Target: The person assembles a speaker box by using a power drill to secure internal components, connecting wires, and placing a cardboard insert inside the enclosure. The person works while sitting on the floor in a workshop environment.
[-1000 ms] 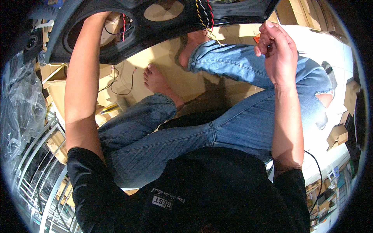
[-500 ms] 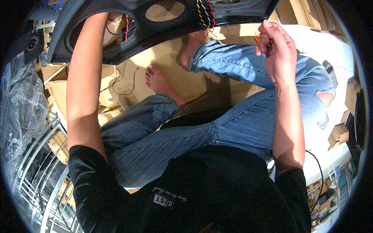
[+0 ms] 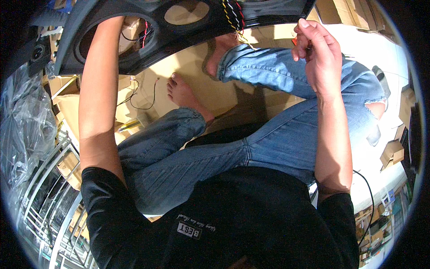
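A black speaker cabinet panel (image 3: 156, 50) with round openings spans the top of the view. My left forearm (image 3: 102, 85) reaches up into its large left opening, and the hand at its end is hidden. Beside the arm, a red and a black wire (image 3: 145, 33) hang within that opening. Twisted yellow, white, black and red wires (image 3: 234, 18) drop over the panel's front edge further right. My right hand (image 3: 320, 51) is raised by the panel's right corner, thumb and forefinger pinched together and the other fingers curled. Whatever may be between those fingertips is too small to make out.
My bare feet (image 3: 186, 95) and jeans-clad legs frame a cardboard sheet (image 3: 154, 74) on the floor. A thin black cable (image 3: 144, 107) and a yellow-handled tool (image 3: 129, 125) lie at left. Beyond are a metal rack (image 3: 53, 179), clear plastic wrap (image 3: 27, 116) and a small cardboard box (image 3: 392, 153).
The panel sits slightly further left and higher in the picture. My right fingertips have shifted a little up and left, still pinched; the left arm stays in the opening.
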{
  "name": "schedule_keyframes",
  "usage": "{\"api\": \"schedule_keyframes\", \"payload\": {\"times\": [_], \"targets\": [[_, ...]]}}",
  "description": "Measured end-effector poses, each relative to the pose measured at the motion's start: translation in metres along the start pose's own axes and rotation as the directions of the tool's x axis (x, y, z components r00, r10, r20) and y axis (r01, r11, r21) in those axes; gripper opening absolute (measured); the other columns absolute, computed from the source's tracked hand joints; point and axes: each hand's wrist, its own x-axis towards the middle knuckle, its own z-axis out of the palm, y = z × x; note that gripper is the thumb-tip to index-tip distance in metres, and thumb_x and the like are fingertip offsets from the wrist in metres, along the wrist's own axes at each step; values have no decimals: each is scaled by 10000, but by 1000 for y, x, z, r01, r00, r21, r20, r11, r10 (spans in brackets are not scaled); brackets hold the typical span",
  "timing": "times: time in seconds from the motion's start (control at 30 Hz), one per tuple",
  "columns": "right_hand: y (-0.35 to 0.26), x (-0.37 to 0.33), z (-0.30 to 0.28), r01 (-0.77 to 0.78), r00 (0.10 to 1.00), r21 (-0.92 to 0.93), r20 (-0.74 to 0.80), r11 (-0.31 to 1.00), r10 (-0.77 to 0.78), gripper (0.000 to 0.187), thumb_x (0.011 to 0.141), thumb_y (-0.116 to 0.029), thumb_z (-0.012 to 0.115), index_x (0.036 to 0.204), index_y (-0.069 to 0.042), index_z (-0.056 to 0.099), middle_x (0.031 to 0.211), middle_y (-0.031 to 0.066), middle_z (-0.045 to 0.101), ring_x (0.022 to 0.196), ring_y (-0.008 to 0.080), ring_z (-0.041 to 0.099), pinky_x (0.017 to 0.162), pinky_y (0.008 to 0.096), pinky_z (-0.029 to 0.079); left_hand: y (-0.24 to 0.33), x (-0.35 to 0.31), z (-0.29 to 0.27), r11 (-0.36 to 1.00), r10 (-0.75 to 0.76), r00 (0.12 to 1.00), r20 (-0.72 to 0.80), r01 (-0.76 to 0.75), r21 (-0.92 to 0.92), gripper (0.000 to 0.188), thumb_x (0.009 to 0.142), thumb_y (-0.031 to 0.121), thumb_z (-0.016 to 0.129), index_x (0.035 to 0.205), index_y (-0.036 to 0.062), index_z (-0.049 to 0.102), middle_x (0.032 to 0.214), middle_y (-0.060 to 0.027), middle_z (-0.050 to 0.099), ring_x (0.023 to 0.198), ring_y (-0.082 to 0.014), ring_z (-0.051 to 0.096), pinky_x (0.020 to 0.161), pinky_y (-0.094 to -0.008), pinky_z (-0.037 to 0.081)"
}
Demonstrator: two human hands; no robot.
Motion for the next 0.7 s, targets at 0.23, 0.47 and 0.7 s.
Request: {"api": "schedule_keyframes", "payload": {"times": [0.23, 0.47, 0.7], "targets": [[-3, -2, 1, 16, 999, -15, 33, 1000, -15, 254, 965, -259, 693, 964, -5, 683, 669, -21, 496, 597, 88, 429, 564, 283, 413, 2, -1, -4, 998, -29, 997, 68, 25, 59, 365, 970, 231, 631, 1282, 43, 625, 1196, -202, 688, 1085, -383, 659, 963, -449, 515], [-4, -4, 4, 47, 999, -88, 31, 995, -44, 255, 949, -265, 714, 952, -11, 685, 682, -31, 502, 594, 72, 436, 567, 275, 424, 8, 2, -6, 988, -91, 983, 158, 69, 141, 372, 970, 225, 627, 1290, 37, 615, 1206, -210, 682, 1092, -391, 654, 964, -453, 513], [-8, -8, 4, 59, 998, -124, 25, 991, -56, 243, 948, -260, 717, 951, -18, 689, 665, -38, 492, 584, 68, 433, 567, 273, 426, 27, 0, -12, 959, -194, 941, 276, 122, 257, 379, 970, 220, 623, 1297, 30, 604, 1215, -218, 676, 1099, -399, 648, 966, -457, 511]]}}
